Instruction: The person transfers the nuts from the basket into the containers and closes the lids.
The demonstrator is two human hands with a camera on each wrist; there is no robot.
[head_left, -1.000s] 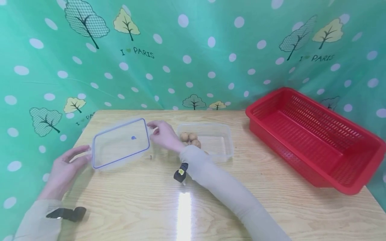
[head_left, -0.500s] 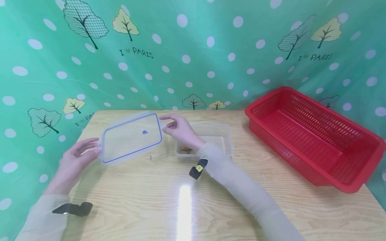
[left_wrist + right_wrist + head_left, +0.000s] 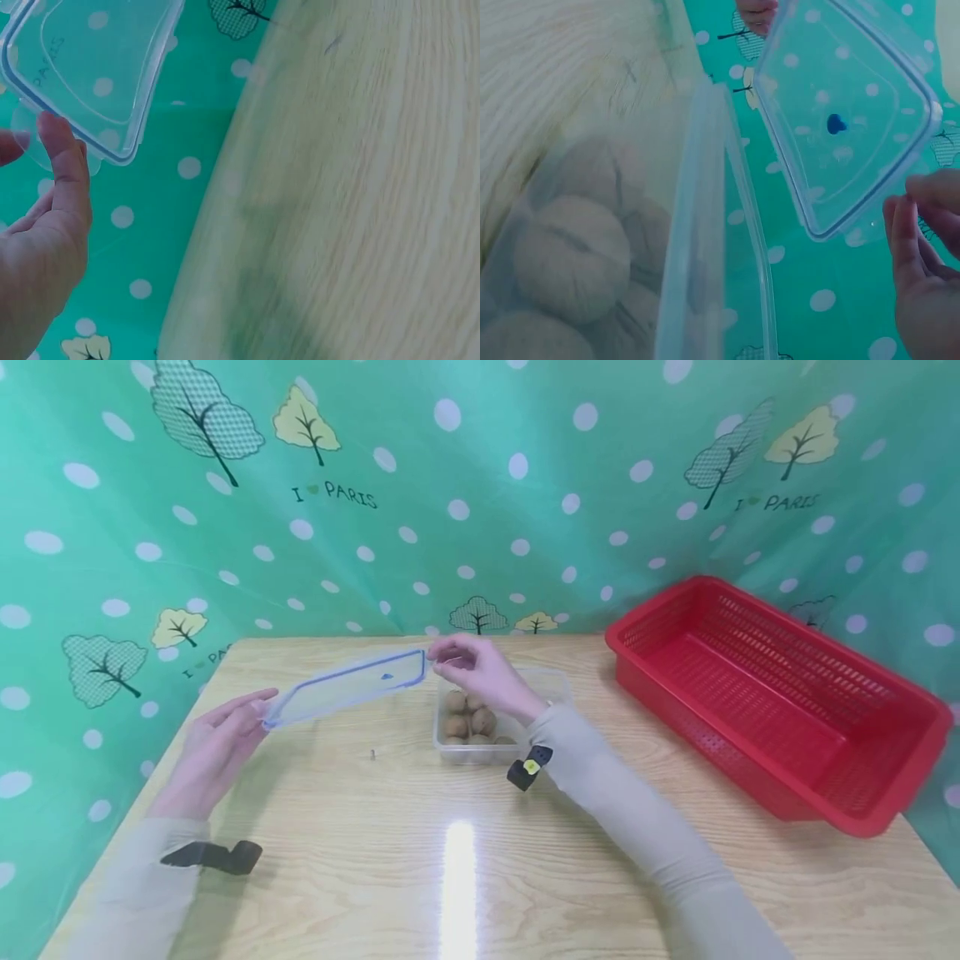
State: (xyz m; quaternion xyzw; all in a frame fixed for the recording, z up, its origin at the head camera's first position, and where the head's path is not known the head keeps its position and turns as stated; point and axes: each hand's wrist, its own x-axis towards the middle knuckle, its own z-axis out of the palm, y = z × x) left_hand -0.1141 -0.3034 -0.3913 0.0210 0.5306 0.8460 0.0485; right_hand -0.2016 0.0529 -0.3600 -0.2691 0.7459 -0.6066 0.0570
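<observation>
Between both hands, a clear plastic lid [image 3: 352, 685] with a blue seal hangs tilted above the table's left half. My left hand [image 3: 222, 745] pinches the tab on its left end; in the left wrist view that hand [image 3: 56, 217] holds the lid's [image 3: 97, 67] edge. At the opposite end, my right hand [image 3: 491, 672] pinches the other tab. Below and beside the right hand stands a clear plastic container [image 3: 472, 756] holding several walnuts [image 3: 483, 721]. Its right part is partly hidden by the right forearm. In the right wrist view, the walnuts [image 3: 571, 259] show through the container wall.
A red perforated basket [image 3: 750, 710] stands at the table's right side. A tiny dark bit [image 3: 372, 754] lies on the wooden table [image 3: 360, 860] left of the container. A green patterned cloth [image 3: 420, 485] hangs behind the table.
Both hands have carried the lid to the right, towards the container. The lid has tipped so it shows flatter in the head view. Walnuts hidden behind the right hand have come into view.
</observation>
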